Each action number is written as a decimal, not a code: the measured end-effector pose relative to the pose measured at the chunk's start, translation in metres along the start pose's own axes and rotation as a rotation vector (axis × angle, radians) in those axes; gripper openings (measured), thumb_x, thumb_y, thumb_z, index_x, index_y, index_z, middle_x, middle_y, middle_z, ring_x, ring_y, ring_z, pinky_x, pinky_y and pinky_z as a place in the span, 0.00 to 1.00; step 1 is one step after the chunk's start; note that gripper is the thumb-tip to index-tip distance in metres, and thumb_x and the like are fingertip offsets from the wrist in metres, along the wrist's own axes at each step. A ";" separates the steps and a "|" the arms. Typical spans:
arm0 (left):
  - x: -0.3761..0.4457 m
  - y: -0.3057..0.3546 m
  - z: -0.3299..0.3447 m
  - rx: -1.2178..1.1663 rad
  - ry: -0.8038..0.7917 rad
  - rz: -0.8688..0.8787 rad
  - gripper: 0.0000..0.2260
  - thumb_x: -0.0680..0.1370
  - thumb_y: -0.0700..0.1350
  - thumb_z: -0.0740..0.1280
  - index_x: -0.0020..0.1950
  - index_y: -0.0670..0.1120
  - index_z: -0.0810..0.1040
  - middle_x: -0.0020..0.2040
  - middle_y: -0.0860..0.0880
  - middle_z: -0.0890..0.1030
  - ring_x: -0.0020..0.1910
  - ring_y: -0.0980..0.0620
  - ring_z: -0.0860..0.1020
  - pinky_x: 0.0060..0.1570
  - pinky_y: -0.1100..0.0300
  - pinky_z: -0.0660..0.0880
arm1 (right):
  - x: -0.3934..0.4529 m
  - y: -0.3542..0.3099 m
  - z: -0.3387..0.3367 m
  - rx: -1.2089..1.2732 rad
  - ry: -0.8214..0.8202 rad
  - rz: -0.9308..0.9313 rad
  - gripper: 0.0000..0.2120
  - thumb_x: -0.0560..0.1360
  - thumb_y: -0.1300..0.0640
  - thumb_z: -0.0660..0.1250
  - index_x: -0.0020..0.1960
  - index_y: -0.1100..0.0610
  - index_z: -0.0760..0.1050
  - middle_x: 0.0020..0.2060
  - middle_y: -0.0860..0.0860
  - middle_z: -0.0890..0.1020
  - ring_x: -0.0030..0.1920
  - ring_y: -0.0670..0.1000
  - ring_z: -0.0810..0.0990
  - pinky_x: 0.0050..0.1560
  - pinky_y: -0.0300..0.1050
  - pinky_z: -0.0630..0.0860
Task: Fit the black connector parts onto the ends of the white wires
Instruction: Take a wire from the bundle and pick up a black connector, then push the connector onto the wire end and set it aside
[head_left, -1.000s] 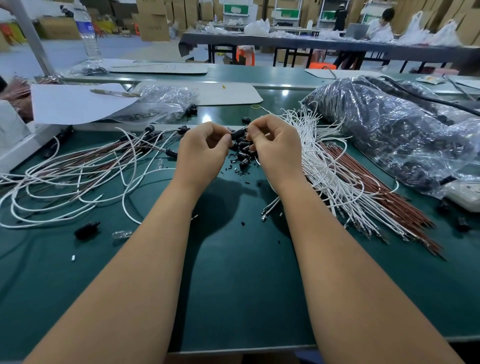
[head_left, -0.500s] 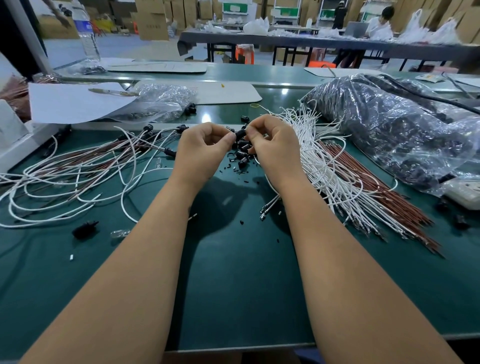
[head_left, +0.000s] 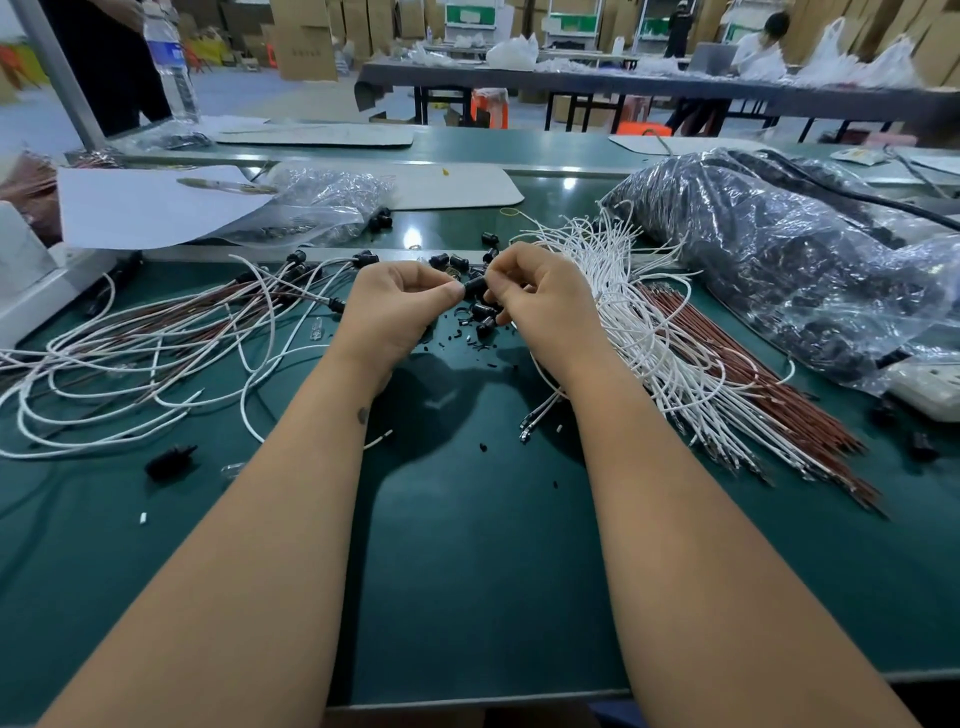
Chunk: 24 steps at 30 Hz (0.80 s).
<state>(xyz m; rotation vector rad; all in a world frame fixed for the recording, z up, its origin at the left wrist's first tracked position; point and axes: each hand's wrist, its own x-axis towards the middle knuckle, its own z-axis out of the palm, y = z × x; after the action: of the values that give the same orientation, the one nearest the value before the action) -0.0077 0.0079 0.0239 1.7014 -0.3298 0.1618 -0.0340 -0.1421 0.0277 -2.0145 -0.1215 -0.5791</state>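
A big room with boxes and long tables lay behind a green table (head_left: 467, 571). In the head view, both hands met near the middle of the table, a little toward 12 o'clock. The left hand (head_left: 395, 312) had its fingers curled and pinched one end of a black connector (head_left: 475, 287). The right hand (head_left: 540, 306) pinched the other end, so the small part sat between the two hands, above the table. More black parts (head_left: 483, 314) lay loose on the table right under it. A heap of white wires (head_left: 649, 332) lay at 3 o'clock from the hands, touching red wires (head_left: 748, 384) beside it. At 9 o'clock, looped wires (head_left: 156, 353) with black ends were spread out. A dark bag (head_left: 779, 270) sat at 2 o'clock. A clear bag (head_left: 327, 208) and a white sheet (head_left: 150, 208) lay at 10 o'clock. A bottle (head_left: 171, 62) stood far back at 11 o'clock.
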 end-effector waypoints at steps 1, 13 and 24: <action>0.000 0.000 0.000 -0.005 0.001 -0.003 0.05 0.74 0.40 0.72 0.38 0.45 0.81 0.22 0.57 0.74 0.21 0.62 0.66 0.23 0.70 0.65 | 0.000 0.000 0.000 0.000 -0.004 0.005 0.05 0.77 0.62 0.66 0.43 0.60 0.78 0.38 0.59 0.81 0.41 0.62 0.79 0.45 0.60 0.78; 0.005 0.001 0.012 -0.135 0.031 0.055 0.02 0.73 0.41 0.74 0.40 0.44 0.83 0.25 0.56 0.80 0.23 0.65 0.73 0.27 0.75 0.68 | 0.003 -0.003 -0.003 0.219 -0.038 0.068 0.03 0.78 0.60 0.66 0.48 0.58 0.79 0.35 0.52 0.81 0.31 0.43 0.78 0.33 0.36 0.76; 0.006 0.006 0.017 -0.175 -0.077 -0.038 0.04 0.78 0.38 0.67 0.46 0.41 0.82 0.19 0.57 0.70 0.19 0.61 0.63 0.21 0.71 0.61 | 0.004 -0.008 -0.005 0.305 -0.022 0.145 0.03 0.78 0.64 0.65 0.49 0.62 0.78 0.34 0.53 0.81 0.29 0.46 0.79 0.33 0.38 0.77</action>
<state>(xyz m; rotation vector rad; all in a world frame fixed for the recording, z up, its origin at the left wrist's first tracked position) -0.0054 -0.0103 0.0285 1.5417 -0.3578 0.0379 -0.0344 -0.1432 0.0377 -1.7170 -0.0718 -0.4192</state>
